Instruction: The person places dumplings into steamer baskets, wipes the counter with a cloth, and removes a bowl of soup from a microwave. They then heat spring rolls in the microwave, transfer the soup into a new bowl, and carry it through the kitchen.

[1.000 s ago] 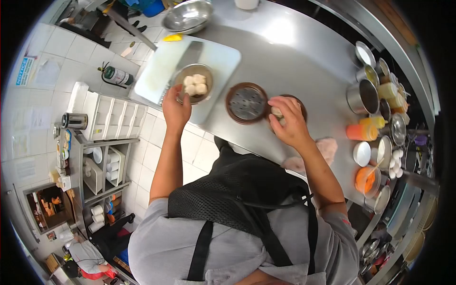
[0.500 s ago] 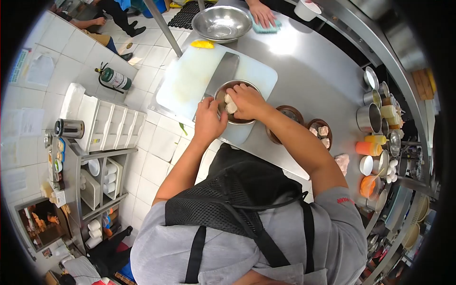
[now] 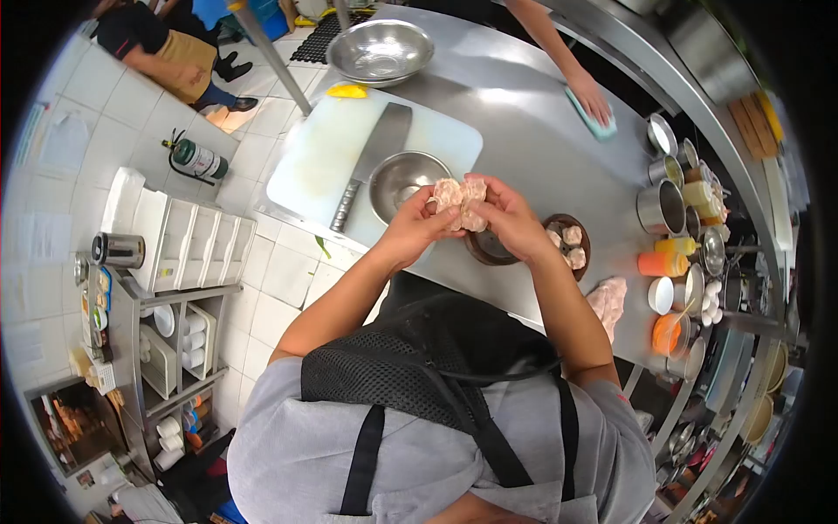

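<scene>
Both my hands are raised over the metal table, holding pale pink dumplings (image 3: pixel 448 192) in a cluster between them. My left hand (image 3: pixel 412 229) is closed around the left side of the cluster, and my right hand (image 3: pixel 513 217) grips the right side. Just left of them a small steel bowl (image 3: pixel 381 194) sits on the white cutting board (image 3: pixel 301 162). A cleaver (image 3: pixel 388 133) lies flat on the board beside the bowl. Partly under my right hand is a round brown steamer basket (image 3: pixel 491 253). Another steamer basket (image 3: pixel 586 253) to the right contains several dumplings (image 3: pixel 572 235).
A co-worker's hand (image 3: pixel 595 103) presses a teal cloth (image 3: pixel 587 120) on the table's far side. A large steel bowl (image 3: pixel 380 52) and a yellow piece (image 3: pixel 347 91) are behind the board. A pink crumpled item (image 3: pixel 608 304) lies at right, near sauce bottles (image 3: pixel 662 264).
My hands have come up out of the small bowl and moved right, now with the dumplings between them. The co-worker's hand has slid the cloth to the right.
</scene>
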`<state>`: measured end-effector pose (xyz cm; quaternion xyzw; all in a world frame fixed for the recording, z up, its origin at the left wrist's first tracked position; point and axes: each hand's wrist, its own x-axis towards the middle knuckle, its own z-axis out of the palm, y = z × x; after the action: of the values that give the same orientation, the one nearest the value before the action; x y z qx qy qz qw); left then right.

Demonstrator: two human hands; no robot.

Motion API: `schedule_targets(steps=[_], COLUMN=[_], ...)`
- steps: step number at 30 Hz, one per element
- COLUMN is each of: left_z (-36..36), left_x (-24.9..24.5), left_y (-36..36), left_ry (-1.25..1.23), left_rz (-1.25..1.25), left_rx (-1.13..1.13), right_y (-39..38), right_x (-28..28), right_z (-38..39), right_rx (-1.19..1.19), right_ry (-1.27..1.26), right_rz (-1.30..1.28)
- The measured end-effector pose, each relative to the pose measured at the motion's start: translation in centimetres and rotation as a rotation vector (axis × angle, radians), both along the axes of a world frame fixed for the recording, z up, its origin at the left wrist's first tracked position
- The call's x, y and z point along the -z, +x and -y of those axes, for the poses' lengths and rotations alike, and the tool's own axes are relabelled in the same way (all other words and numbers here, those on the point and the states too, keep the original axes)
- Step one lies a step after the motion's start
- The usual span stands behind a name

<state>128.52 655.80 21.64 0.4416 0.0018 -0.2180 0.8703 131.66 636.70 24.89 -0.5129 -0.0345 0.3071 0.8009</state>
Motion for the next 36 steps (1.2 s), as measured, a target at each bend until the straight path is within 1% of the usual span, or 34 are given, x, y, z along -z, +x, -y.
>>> schedule_targets(steps=[1,2,3,5,7,10,12,15,17,20,21,24,25,26,27,28,29,30,31,32,33,34,35,36], left_z=[1.0,1.9,2.7,4.0,5.0,6.1,6.5,7.0,7.5,7.8,7.9,8.0,7.9,7.9,7.8,7.7,7.5,7.2,6.9,6.7,6.4,6.1,5.7,5.3], left_x=[0.4,0.3,0.5,1.2,1.6,1.9,2.0,2.3,2.4,2.5,2.4,2.5,2.6,2.5,2.3,2.0,1.8,2.2,2.9,2.9,2.8,2.6,2.3,2.3], left_y=[-0.1,-0.4,-0.5,-0.6,-0.8,-1.2,-1.5,-2.2,-2.5,-2.8,-2.9,-3.2,-3.1,-3.1,-3.1,-3.2,-3.4,-3.4,-3.2,-3.2,-3.3,-3.4,-3.7,-3.7], left_ry=[0.095,0.122,0.127,0.372,0.352,0.310,0.291,0.235,0.202,0.201,0.201,0.220,0.196,0.169,0.165,0.172,0.179,0.176,0.282,0.387,0.383,0.443,0.505,0.502], left_rz=[0.001,0.012,0.011,0.203,0.187,0.137,0.106,0.093,0.188,0.226,0.225,0.258,0.224,0.190,0.191,0.140,0.085,0.084,0.113,0.141,0.140,0.129,0.114,0.096], left_rx=[-0.003,-0.005,0.014,0.068,0.097,0.151,0.184,0.214,0.212,0.245,0.245,0.217,0.212,0.204,0.200,0.173,0.144,0.139,0.097,0.056,0.055,0.012,-0.032,-0.027], right_y=[-0.5,-1.0,-1.4,-2.2,-3.1,-3.9,-4.2,-4.2,-4.3,-4.3,-4.2,-4.0,-4.2,-4.4,-4.4,-4.4,-4.6,-4.6,-4.2,-3.7,-3.2,-2.7,-2.5,-2.3], right_x=[0.8,1.3,1.8,2.5,3.1,3.5,3.3,3.8,3.7,3.7,3.7,4.6,4.7,3.9,3.2,2.8,2.6,2.5,3.2,4.0,4.5,4.9,4.8,4.7], right_z=[1.0,2.0,2.8,4.3,5.4,6.8,7.6,8.8,9.3,9.9,10.0,10.2,10.3,10.1,10.0,10.0,10.1,10.2,10.5,10.6,10.9,11.3,11.2,10.9], right_rx=[-0.004,-0.009,0.010,0.013,0.063,0.070,0.040,-0.030,-0.050,-0.099,-0.127,-0.105,-0.105,-0.112,-0.121,-0.126,-0.099,-0.070,-0.071,-0.069,-0.067,-0.126,-0.130,-0.097], right_ry=[-0.157,-0.316,-0.314,-0.413,-0.380,-0.375,-0.237,-0.192,-0.175,-0.169,-0.179,-0.173,-0.175,-0.176,-0.179,-0.182,-0.109,-0.034,-0.036,-0.110,-0.187,-0.322,-0.325,-0.620], right_rz=[0.176,0.349,0.343,0.377,0.342,0.334,0.261,0.222,0.223,0.198,0.174,0.179,0.176,0.120,0.070,0.070,0.025,-0.019,-0.020,0.003,0.029,0.125,0.123,0.404])
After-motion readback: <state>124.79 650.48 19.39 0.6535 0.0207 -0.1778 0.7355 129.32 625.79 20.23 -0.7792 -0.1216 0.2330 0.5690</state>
